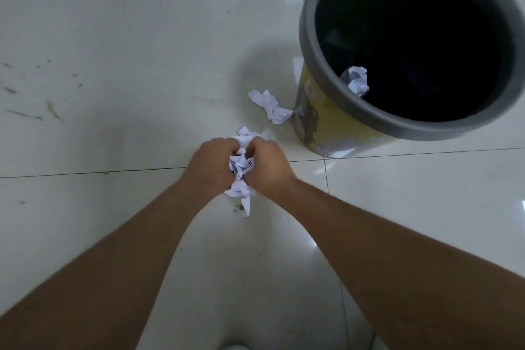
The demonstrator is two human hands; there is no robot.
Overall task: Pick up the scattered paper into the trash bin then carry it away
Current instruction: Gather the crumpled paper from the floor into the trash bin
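Observation:
My left hand and my right hand press together low over the floor, both closed around a wad of crumpled white paper that sticks out above and below my fists. Another crumpled paper lies on the tiles just beyond, touching the base of the trash bin. The trash bin stands at the upper right, yellow-sided with a grey rim and a dark inside. One crumpled paper rests inside it against the near wall.
The floor is glossy white tile with grout lines and several dirt smudges at the left. A white rounded object peeks in at the bottom edge.

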